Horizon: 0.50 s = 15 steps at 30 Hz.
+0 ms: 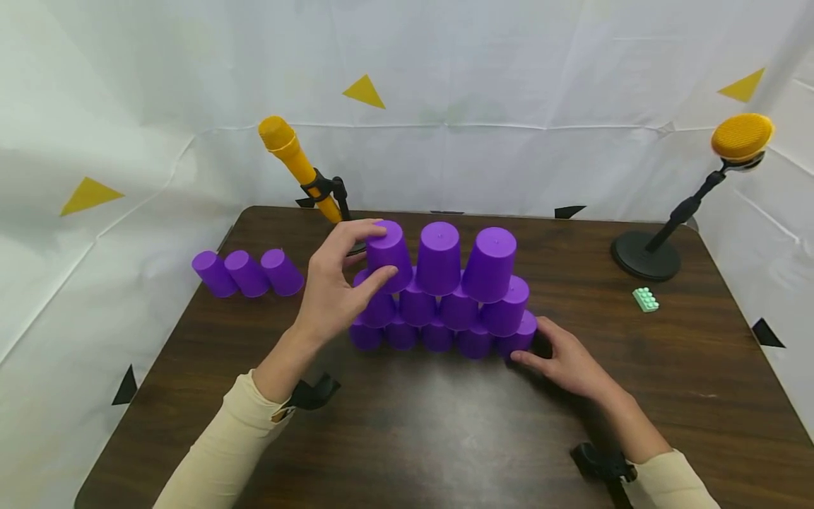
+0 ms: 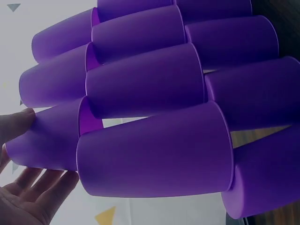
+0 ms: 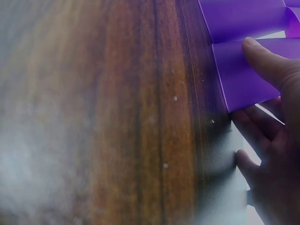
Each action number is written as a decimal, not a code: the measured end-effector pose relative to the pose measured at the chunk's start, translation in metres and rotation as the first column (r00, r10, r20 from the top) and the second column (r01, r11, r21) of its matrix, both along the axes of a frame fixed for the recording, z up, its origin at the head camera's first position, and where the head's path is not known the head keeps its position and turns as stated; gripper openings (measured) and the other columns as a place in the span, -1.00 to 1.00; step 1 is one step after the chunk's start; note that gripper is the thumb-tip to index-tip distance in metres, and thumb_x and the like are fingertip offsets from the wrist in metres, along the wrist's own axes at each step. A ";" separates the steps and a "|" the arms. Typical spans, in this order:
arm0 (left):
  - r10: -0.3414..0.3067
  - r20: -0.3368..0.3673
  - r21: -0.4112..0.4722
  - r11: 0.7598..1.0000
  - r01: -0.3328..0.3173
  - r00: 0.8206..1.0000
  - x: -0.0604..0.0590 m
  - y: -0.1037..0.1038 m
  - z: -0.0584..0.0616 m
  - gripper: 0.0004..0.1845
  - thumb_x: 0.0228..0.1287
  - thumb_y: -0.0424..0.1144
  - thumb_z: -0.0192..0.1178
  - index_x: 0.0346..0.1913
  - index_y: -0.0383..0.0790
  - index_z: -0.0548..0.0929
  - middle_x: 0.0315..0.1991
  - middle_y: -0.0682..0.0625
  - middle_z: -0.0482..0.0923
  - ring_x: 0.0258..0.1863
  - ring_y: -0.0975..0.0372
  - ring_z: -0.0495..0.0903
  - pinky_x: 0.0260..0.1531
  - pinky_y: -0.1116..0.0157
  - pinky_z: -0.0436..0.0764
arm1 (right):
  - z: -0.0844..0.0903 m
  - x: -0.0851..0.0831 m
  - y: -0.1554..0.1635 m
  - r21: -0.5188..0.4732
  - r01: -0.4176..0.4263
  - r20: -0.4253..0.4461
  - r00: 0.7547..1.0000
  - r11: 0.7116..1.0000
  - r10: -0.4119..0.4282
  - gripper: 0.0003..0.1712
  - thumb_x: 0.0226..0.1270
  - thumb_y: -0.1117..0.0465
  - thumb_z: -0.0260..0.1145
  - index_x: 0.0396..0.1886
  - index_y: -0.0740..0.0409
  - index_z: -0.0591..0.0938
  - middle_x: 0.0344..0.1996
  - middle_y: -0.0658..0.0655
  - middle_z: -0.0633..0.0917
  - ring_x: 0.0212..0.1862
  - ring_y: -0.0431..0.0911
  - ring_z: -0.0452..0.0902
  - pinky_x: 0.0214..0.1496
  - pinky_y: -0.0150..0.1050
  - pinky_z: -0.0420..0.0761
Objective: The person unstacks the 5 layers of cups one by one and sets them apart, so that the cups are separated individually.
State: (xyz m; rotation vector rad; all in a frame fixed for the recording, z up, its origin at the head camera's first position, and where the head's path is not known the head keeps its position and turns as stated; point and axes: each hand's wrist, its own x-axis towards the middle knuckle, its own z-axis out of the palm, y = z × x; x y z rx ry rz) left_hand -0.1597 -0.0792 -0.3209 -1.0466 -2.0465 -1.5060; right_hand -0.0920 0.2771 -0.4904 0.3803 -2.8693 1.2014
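Upside-down purple cups stand in three staggered rows on a table, with three cups in the top row. My left hand (image 1: 337, 283) holds the leftmost top cup (image 1: 392, 258), thumb on the near side and fingers around the far side. That cup sits at the row below, as the left wrist view shows. Down at the right end, my right hand (image 1: 572, 360) has its thumb and fingers about the last bottom-row cup (image 1: 520, 335). In the right wrist view the thumb lies against this cup (image 3: 234, 77); some fingers are partly hidden behind it.
Three more purple cups (image 1: 248, 274) stand in a line at the left edge of the brown table (image 1: 420, 438). Behind the stack is a yellow microphone (image 1: 295, 159) on a stand. A round yellow microphone (image 1: 742, 138) and a mint-green toy brick (image 1: 646, 300) are at the right.
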 end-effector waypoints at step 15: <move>0.214 0.062 0.123 0.968 -0.220 0.975 -0.027 -0.047 -0.004 -0.55 0.02 -0.61 0.39 0.04 -0.50 0.57 0.05 -0.27 0.54 0.02 0.07 0.60 -0.09 0.15 0.66 | -0.001 -0.001 0.001 -0.002 0.004 0.019 1.000 1.000 -0.004 -0.27 0.20 0.01 0.48 0.30 0.17 0.45 0.11 0.22 0.60 0.21 0.17 0.46 0.24 0.21 0.38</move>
